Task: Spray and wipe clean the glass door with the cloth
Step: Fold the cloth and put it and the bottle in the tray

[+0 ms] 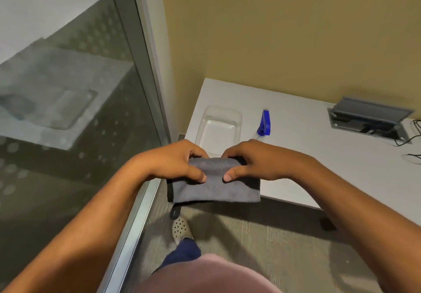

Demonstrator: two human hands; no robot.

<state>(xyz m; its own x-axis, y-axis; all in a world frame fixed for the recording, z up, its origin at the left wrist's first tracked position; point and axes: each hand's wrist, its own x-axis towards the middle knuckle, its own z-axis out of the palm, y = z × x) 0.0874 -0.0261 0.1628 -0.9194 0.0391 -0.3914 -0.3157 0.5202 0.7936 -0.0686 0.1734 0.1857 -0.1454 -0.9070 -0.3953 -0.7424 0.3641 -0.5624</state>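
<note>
A folded grey cloth [216, 189] hangs in front of me, over the near corner of the white table. My left hand [175, 163] pinches its top left edge with thumb and fingers. My right hand [255, 160] pinches the top right edge the same way. The glass door [68, 110] fills the left side of the view, with a metal frame [145, 49] along its right edge and a dotted pattern on the pane. A spray bottle with a blue head [265, 123] stands on the table behind my hands.
A white table [319, 156] stands against the yellow wall. On it are a clear plastic tray [219, 128], an open cable box [369, 119] and black cables [412, 138]. My foot in a white perforated shoe [181, 229] stands on the grey floor.
</note>
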